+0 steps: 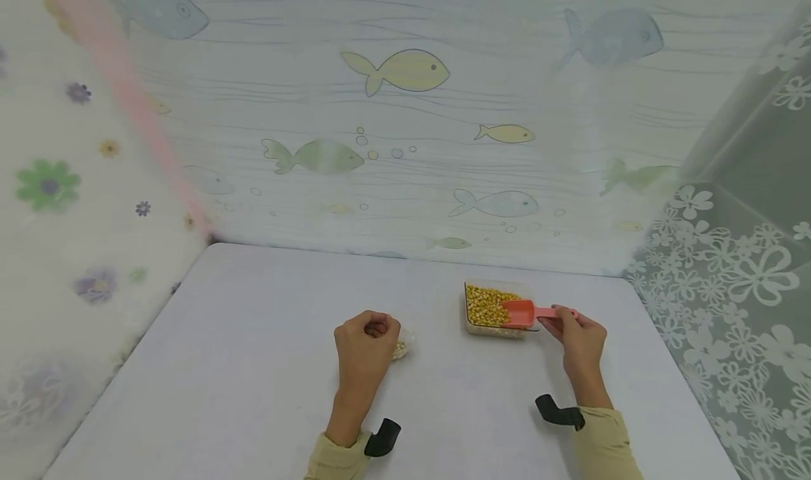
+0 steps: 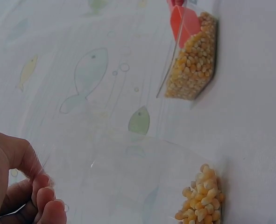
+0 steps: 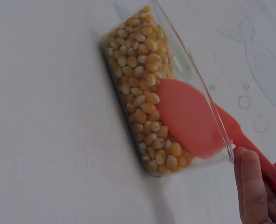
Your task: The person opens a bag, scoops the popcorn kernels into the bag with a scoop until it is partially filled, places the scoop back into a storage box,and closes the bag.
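Observation:
In the head view my right hand (image 1: 581, 339) grips the handle of a coral-red scoop (image 1: 521, 314). The scoop's bowl dips into yellow corn kernels (image 3: 140, 112) inside a clear rectangular container (image 1: 495, 332). Through the container's wall, the right wrist view shows the bowl pushed in among the kernels. To the left, my left hand (image 1: 366, 343) pinches the top of a clear plastic bag (image 2: 114, 158) between thumb and fingers. A small heap of corn kernels (image 2: 202, 198) lies at the bag's bottom, close to the white table; in the head view the hand partly hides it.
The white tabletop (image 1: 253, 367) runs back to a fish-patterned curtain (image 1: 405, 149). Flowered fabric (image 1: 76, 255) hangs at the left and lacy white fabric (image 1: 728, 311) at the right. A black mount (image 1: 383, 438) sits by each wrist.

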Demonstrator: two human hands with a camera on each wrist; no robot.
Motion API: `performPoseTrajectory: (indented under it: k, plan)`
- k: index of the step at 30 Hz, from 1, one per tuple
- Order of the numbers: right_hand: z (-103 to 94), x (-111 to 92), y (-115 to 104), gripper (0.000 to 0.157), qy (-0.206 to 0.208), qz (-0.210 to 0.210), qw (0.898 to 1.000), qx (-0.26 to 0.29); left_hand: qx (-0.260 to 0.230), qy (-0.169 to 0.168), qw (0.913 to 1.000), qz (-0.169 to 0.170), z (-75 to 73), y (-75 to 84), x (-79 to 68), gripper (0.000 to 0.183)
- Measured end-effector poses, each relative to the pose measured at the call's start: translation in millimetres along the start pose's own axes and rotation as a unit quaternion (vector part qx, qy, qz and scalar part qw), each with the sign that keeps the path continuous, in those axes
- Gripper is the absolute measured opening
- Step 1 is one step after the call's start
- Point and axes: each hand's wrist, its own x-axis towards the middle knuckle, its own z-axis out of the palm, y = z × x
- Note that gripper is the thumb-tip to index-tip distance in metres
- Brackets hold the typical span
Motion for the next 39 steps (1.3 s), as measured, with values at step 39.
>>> performPoseTrajectory:
  k: [39]
  plan:
    - [-5.6, 1.4, -4.3, 0.024, -0.015, 0.145, 0.968, 0.205, 0.004, -0.004, 0.9999, 0.011, -0.3, -0.4, -0.3, 0.014]
